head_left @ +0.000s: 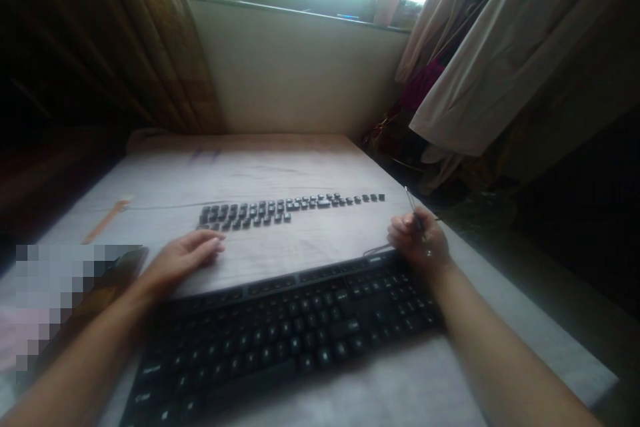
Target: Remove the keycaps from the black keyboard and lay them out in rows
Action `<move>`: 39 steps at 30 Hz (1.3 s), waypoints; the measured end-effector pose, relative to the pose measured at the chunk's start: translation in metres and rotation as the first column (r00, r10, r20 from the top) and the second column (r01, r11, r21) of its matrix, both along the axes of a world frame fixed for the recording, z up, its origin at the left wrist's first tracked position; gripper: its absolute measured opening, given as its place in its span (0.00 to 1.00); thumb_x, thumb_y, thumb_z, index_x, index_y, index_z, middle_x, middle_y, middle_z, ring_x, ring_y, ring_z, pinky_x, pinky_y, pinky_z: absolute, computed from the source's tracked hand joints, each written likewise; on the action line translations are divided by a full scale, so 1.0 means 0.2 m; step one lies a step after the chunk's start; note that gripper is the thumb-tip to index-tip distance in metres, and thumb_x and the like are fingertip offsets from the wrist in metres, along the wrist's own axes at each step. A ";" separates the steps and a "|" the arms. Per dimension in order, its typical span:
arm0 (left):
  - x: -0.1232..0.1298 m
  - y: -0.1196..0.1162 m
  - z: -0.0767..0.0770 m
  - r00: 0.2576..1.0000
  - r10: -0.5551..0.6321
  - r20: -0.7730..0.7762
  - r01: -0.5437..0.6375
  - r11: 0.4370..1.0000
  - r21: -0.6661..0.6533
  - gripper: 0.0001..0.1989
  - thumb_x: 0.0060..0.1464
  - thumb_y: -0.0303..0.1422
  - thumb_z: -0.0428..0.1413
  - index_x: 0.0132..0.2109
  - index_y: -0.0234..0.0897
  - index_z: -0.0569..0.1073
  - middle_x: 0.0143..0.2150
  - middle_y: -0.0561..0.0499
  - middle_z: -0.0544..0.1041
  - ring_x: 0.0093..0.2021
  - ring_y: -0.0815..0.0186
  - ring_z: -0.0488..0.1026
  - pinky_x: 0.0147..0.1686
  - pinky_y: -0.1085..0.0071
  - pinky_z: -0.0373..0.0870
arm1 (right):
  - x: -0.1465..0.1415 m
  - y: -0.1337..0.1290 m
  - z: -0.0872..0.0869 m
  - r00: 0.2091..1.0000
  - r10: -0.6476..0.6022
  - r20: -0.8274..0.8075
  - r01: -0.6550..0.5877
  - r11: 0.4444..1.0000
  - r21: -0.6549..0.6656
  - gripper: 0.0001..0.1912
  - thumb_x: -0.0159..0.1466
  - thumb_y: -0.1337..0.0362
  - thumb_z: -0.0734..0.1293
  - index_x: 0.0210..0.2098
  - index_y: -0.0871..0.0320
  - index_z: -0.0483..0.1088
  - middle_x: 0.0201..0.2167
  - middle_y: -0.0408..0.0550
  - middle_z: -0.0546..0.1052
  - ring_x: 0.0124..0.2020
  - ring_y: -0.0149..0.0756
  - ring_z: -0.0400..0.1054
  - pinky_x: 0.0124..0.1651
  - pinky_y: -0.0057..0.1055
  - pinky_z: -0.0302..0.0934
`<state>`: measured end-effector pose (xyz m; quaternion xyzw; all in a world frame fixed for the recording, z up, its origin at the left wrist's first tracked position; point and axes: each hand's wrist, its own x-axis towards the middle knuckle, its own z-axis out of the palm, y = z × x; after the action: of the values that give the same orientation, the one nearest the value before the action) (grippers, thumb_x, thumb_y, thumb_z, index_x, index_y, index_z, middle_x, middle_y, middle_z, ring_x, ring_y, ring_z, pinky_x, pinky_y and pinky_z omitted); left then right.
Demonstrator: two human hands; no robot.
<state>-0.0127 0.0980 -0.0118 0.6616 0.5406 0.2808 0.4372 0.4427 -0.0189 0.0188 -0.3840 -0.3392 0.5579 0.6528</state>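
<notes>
A black keyboard [310, 333] lies at a slant across the near part of the table, with keycaps gone from its upper rows. Beyond it, loose black keycaps [260, 212] stand in rows on the white cloth. My left hand [187, 255] is at the left end of these rows, past the keyboard's far edge. Its thumb and fingers are closed together; what they hold, if anything, is hidden. My right hand [420, 237] is above the keyboard's far right corner, closed around a thin metal tool [411, 201] that points up and away. Blur hides the tool's exact kind.
The white-covered table [310, 170] reaches to the wall under a window. An orange strip-like object [107, 220] lies at the left, near a dark flat object [123, 270]. Clothes [475, 80] hang beyond the table's right edge. A curtain [150, 47] hangs at the left.
</notes>
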 end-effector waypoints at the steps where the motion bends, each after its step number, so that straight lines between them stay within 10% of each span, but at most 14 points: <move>1: 0.00 0.00 0.01 1.000 -0.016 -0.007 0.016 1.000 -0.010 0.25 0.46 0.54 0.62 0.45 0.44 0.79 0.37 0.49 0.84 0.36 0.58 0.80 0.40 0.64 0.77 | -0.02 0.00 0.00 1.000 0.002 0.003 -0.002 1.000 -0.004 0.17 0.58 0.53 0.68 0.18 0.56 0.68 0.15 0.37 0.59 0.15 0.26 0.50 0.19 0.25 0.48; 13: 0.01 -0.07 0.11 0.991 -0.128 -0.033 0.126 0.990 -0.062 0.18 0.45 0.49 0.63 0.41 0.47 0.81 0.35 0.52 0.84 0.40 0.57 0.80 0.45 0.63 0.75 | -0.41 0.05 0.14 0.973 -0.026 0.228 0.044 0.996 -0.072 0.23 0.53 0.43 0.73 0.24 0.57 0.71 0.12 0.32 0.54 0.14 0.22 0.44 0.16 0.22 0.37; 20: -0.02 -0.06 0.07 0.996 -0.073 0.054 0.077 0.994 -0.081 0.21 0.45 0.51 0.62 0.43 0.44 0.80 0.35 0.50 0.84 0.37 0.59 0.80 0.43 0.61 0.77 | -0.76 0.03 0.14 0.873 0.343 0.348 -0.316 0.940 -0.132 0.19 0.59 0.47 0.71 0.32 0.58 0.71 0.19 0.36 0.67 0.19 0.23 0.57 0.21 0.22 0.52; 39: 0.01 -0.08 0.05 0.999 -0.031 0.045 0.033 0.998 -0.052 0.24 0.44 0.53 0.63 0.42 0.41 0.80 0.33 0.50 0.83 0.35 0.60 0.78 0.40 0.64 0.75 | -0.85 -0.06 0.05 0.718 0.464 0.519 -0.434 0.881 -0.187 0.11 0.64 0.55 0.67 0.37 0.57 0.67 0.26 0.42 0.74 0.27 0.30 0.70 0.32 0.27 0.68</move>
<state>-0.0113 0.0825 -0.0018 0.6521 0.5273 0.2741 0.4708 0.2735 -0.0318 0.0289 -0.4506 -0.5800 0.5737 0.3625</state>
